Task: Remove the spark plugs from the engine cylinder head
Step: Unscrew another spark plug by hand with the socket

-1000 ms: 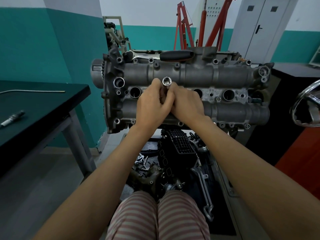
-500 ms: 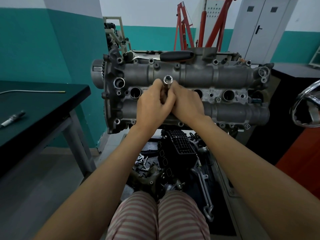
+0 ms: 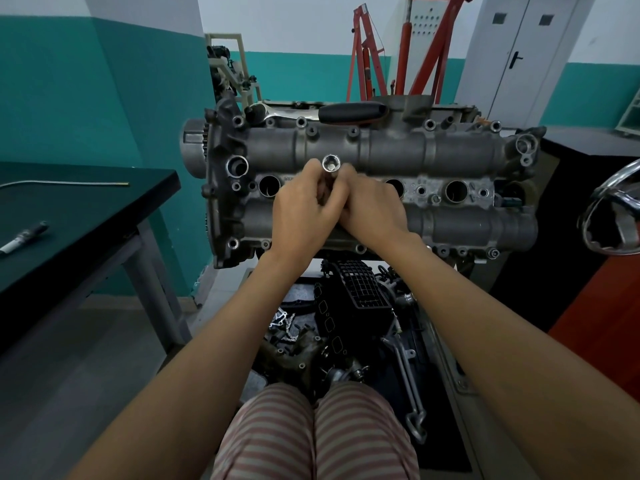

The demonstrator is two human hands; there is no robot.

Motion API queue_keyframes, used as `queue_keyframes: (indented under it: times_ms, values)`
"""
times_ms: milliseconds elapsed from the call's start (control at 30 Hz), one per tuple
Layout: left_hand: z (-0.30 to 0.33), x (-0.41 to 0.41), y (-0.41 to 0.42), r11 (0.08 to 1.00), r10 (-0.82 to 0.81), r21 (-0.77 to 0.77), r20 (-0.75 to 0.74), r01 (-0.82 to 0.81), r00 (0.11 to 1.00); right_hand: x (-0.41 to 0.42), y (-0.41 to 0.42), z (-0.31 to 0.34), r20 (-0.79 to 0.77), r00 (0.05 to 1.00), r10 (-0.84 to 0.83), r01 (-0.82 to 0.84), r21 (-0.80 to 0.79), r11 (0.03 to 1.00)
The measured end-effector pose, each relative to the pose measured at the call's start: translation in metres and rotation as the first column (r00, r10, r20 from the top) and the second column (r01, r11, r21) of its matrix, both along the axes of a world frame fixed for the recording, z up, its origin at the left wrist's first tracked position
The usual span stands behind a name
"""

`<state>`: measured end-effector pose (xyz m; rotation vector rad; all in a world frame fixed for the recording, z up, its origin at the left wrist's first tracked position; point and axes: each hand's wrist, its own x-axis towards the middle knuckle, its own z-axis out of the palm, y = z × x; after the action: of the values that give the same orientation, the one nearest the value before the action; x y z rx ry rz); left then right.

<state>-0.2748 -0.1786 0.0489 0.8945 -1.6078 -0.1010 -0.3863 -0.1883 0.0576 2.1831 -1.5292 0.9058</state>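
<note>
Both hands are bunched together on the middle of the cylinder head [image 3: 391, 150], left hand [image 3: 304, 211] and right hand [image 3: 375, 211] with fingers curled round a chrome socket tube [image 3: 331, 163] that pokes up out of their grip, open end facing the camera. It sits over the second plug well from the head's left end, though the hands hide the well itself, so can't tell if a spark plug is in there. The other wells are in plain sight along the head's middle strip: one [image 3: 269, 186] just left of the hands, two more [image 3: 456, 191] to their right. Both forearms come in straight from below, wrists nearly touching. A ratchet [image 3: 349, 111] with a black grip lies along the head's far edge. The head is mounted facing the person, over a pile of black engine parts [image 3: 349, 306] just beneath it, with striped trousers [image 3: 311, 434] below those. Left of the head is a dark green workbench [image 3: 86, 216] with one spark plug [image 3: 24, 235] lying on it and a thin metal rod [image 3: 65, 183] further back. Behind the head: teal and white wall, a red engine hoist [image 3: 408, 50] and a grey double door [image 3: 519, 53]. A chrome wheel rim [image 3: 613, 209] is off the head's right end.
</note>
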Motion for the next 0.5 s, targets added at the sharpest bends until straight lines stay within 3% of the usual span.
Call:
queue_keyframes:
  times_ms: [500]
  values:
    - [0.0002, -0.0007, -0.0005, 0.999, 0.024, 0.035, 0.051, -0.025, 0.998, 0.0001, 0.0018, 0.0015, 0.014, 1.000, 0.001, -0.001, 0.012, 1.000]
